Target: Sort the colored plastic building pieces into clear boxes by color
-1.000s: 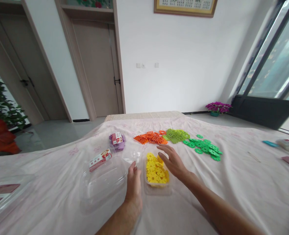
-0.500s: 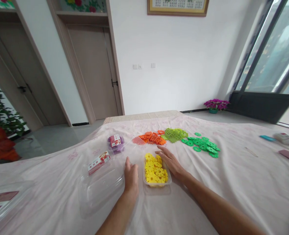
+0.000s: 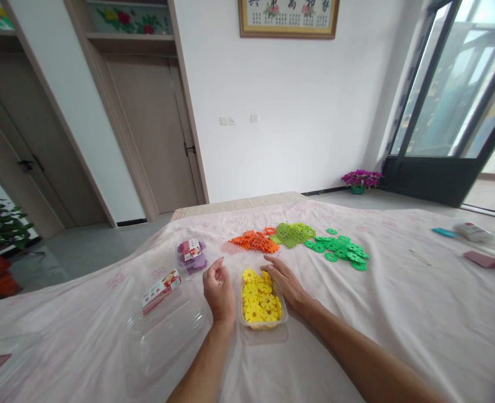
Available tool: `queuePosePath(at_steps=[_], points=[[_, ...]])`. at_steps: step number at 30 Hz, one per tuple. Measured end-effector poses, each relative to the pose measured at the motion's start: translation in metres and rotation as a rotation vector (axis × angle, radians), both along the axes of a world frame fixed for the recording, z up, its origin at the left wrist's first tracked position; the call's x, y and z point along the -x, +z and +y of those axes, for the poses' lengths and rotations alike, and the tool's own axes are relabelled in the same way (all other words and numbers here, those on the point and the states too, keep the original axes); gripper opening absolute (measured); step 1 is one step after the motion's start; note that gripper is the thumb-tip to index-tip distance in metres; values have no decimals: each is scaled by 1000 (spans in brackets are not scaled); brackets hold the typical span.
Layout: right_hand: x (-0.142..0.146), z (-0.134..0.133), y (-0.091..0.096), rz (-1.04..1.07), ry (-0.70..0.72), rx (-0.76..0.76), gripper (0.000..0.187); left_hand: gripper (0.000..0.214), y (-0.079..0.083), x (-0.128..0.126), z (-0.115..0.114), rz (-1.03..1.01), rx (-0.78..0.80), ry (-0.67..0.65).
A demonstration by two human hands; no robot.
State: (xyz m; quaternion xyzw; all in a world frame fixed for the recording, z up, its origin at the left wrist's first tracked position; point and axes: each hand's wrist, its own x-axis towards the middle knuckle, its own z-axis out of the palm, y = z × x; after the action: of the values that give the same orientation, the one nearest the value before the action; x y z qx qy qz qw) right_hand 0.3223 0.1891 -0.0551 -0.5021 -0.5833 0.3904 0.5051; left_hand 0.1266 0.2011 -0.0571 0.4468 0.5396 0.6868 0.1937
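A clear plastic box (image 3: 262,326) filled with yellow flower-shaped plastic pieces (image 3: 258,299) stands on the cloth in front of me. On its left, my left hand (image 3: 220,291) is turned partly palm up, its fingers loosely curled and nothing visible in them. Along the far right rim lies my right hand (image 3: 287,282), fingers stretched out and open, the fingertips over the box's corner. Beyond the box are piles of orange pieces (image 3: 256,242), lime-green pieces (image 3: 293,234) and green pieces (image 3: 342,249). Left of my left hand is a clear plastic lid (image 3: 167,330) with a red-and-white label.
A small container of purple pieces (image 3: 192,254) sits at the back left. Another clear labelled container (image 3: 4,358) is at the left edge. Toward the right lie a thin stick (image 3: 420,257), a pink piece (image 3: 488,261), a blue item (image 3: 444,232) and a white packet (image 3: 474,232).
My left hand has rolled from an upright edge-on pose to a more palm-up one with curled fingers. My right hand stays at the box's right side. The view has tilted up slightly.
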Motion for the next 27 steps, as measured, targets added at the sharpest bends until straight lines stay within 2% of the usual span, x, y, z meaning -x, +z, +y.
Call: queuePosePath(at_steps=[4,7,10,15,17,20,24,27], points=[[0,1,-1,-23,-22,-10,56,25,23,0,-27,356,-259,-68],[0,0,0,-45,-32,-28,55,25,25,-1,-37,490,-295,-115],[0,-1,1,-52,-29,-43,55,31,22,-1,-37,454,-210,-84],[-2,0,-1,-59,-24,-41,55,40,24,2,-22,273,-65,-31],[-2,1,-3,-59,-34,-43,54,45,25,2,-13,194,-52,14],[-2,2,-3,-46,-49,-38,53,40,26,5,-2,117,-72,79],[-1,1,-1,-31,-36,-23,53,27,28,9,7,131,-55,135],[-1,2,-1,-30,-33,-25,50,35,30,9,9,205,-4,112]])
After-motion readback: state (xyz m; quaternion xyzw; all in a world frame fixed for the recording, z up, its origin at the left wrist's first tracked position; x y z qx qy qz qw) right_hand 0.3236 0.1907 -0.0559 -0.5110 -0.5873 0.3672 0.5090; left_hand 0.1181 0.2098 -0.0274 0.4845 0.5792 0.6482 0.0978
